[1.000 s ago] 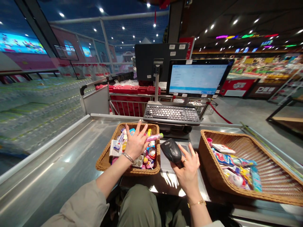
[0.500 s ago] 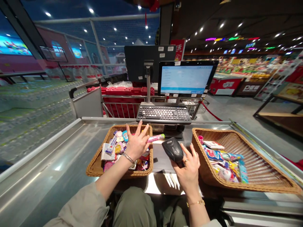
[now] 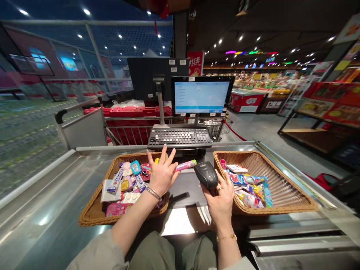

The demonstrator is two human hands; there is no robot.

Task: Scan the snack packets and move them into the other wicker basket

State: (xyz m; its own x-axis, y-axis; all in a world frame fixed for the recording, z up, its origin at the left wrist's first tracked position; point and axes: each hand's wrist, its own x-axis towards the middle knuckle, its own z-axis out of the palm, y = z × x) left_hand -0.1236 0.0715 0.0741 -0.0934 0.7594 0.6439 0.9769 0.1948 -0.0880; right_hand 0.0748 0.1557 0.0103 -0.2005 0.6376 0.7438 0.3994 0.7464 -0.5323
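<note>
A slim pink tube with a green end (image 3: 186, 165) sticks out to the right from my left hand (image 3: 164, 174). The hand grips it low while several fingers spread upward. My right hand (image 3: 221, 197) is closed around a black barcode scanner (image 3: 207, 174), whose head faces left, just short of the tube's green end. My left hand is over the right side of a wicker basket (image 3: 92, 212) of small colourful packets and toys. To the right of the scanner, a second wicker basket (image 3: 298, 206) holds several bright packages and a pink cup-like item (image 3: 223, 163).
Behind the baskets stand a black keyboard (image 3: 180, 137) and a lit monitor (image 3: 201, 97); a darker screen back (image 3: 157, 80) is beside it. The metal counter (image 3: 53, 195) spans the front. Beyond it is a trolley (image 3: 81, 125).
The view has swung right, so the scene sits further left. My left hand has moved right relative to its basket, bringing the tube closer to the scanner head.
</note>
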